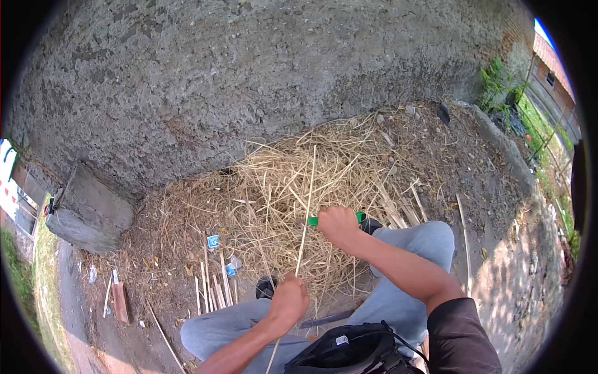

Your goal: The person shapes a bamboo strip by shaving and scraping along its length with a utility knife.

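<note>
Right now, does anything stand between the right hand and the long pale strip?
Only the green-handled tool that the right hand holds: its end is right at the pale strip, though contact is unclear. Nothing else visible is between them; the left hand grips it lower in view.

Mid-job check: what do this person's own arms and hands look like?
Left hand and right hand are both ungloved, with no wristwear visible. The right arm has a short, dark brown-black fabric sleeve; the left arm is bare as far as it shows.
</note>
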### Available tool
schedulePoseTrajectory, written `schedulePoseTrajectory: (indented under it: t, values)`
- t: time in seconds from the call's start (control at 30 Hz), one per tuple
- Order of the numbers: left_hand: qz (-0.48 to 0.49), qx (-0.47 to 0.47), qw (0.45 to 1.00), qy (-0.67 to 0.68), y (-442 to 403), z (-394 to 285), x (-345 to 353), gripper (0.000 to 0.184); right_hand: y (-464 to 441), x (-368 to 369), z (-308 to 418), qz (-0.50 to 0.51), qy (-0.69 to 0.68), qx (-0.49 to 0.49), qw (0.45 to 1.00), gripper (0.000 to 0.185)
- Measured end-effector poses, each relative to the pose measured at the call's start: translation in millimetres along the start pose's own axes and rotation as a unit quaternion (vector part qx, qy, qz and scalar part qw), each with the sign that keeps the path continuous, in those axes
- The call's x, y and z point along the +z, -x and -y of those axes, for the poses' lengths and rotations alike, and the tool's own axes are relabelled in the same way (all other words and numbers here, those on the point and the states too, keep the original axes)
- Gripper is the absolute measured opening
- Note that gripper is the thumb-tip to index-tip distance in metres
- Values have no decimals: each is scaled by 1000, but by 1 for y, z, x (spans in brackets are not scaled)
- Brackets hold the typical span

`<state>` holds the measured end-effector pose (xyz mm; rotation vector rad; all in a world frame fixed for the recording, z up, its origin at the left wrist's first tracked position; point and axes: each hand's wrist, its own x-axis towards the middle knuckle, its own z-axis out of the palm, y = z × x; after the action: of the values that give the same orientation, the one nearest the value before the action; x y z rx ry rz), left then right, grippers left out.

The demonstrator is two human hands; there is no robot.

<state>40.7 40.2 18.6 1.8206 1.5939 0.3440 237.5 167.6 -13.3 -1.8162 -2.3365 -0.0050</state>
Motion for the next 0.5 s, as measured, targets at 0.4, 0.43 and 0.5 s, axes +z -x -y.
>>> schedulePoseTrajectory:
  t: [0.4,0.43,0.5]
  values:
    - [67,-7,995,-76,52,16,-9,21,-18,10,-57,61,8,94,994,7]
    - [68,-2,995,-78,55,23,-6,21,-16,12,-56,61,22,85,994,7]
    - [20,62,989,-133,62,43,5,18,-17,15,-59,66,40,75,994,7]
